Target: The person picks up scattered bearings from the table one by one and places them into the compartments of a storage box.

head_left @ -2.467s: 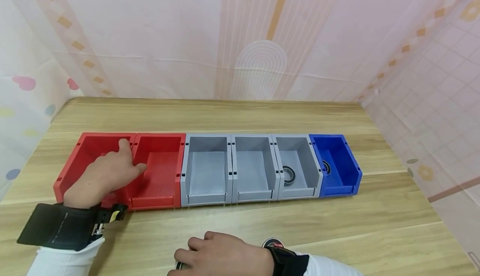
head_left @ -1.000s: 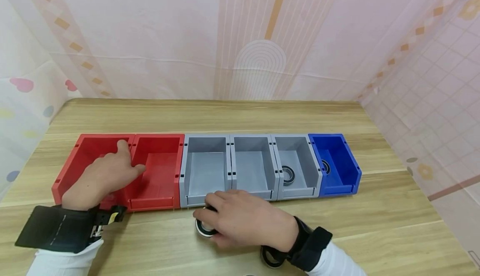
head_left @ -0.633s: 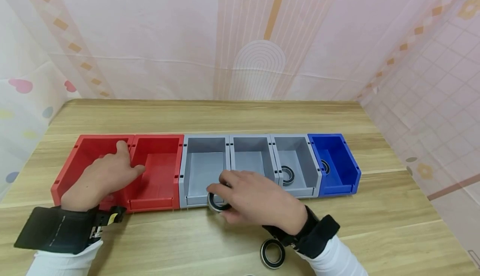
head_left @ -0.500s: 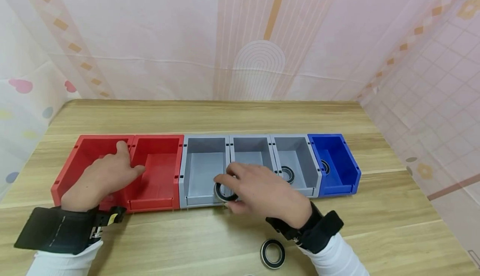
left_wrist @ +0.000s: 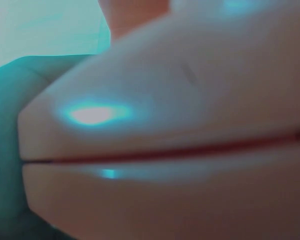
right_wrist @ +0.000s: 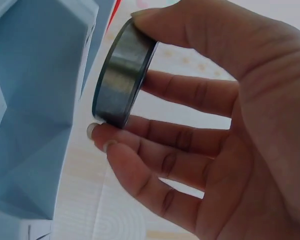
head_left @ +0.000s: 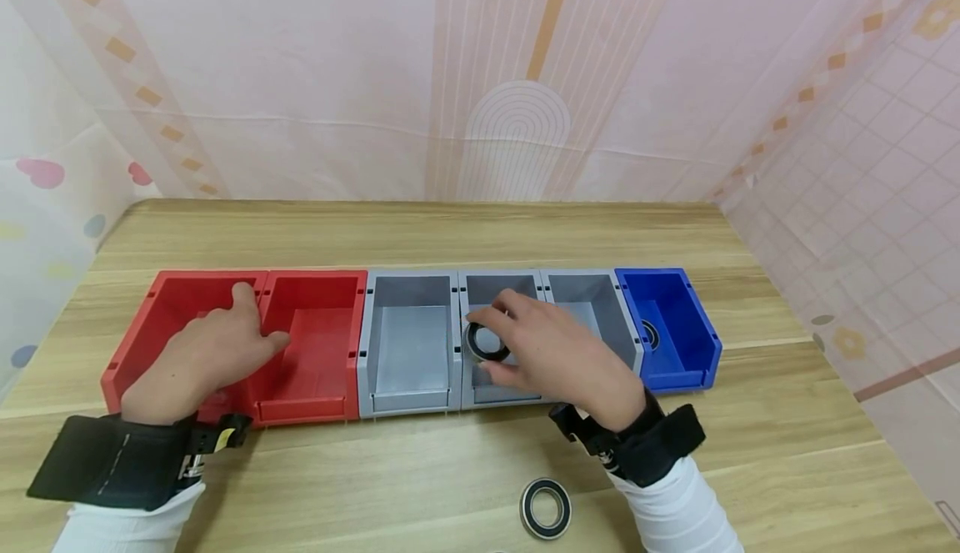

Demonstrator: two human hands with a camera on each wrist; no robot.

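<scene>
In the head view my right hand (head_left: 561, 351) holds a ball bearing (head_left: 473, 344) over the middle grey bin (head_left: 453, 369). The right wrist view shows the bearing (right_wrist: 121, 75) pinched between thumb and fingertips, its shiny metal rim facing the camera. My left hand (head_left: 206, 355) straddles the adjoining walls of the left red bin (head_left: 129, 357) and the right red bin (head_left: 318, 353), thumb on the right side. Close up in the left wrist view, part of that hand wraps the ends of two walls (left_wrist: 155, 110) with a narrow gap between them.
A second bearing (head_left: 529, 510) lies on the wooden table (head_left: 360, 486) in front. A blue bin (head_left: 678, 382) at the row's right end holds another bearing (head_left: 655, 337). Further grey bins stand left (head_left: 412, 353) and right (head_left: 600, 294) of the middle one.
My right hand has carried the bearing from the table front up and rightward to over the middle grey bin. It now hides the bearing in the right grey bin. My left hand stays put.
</scene>
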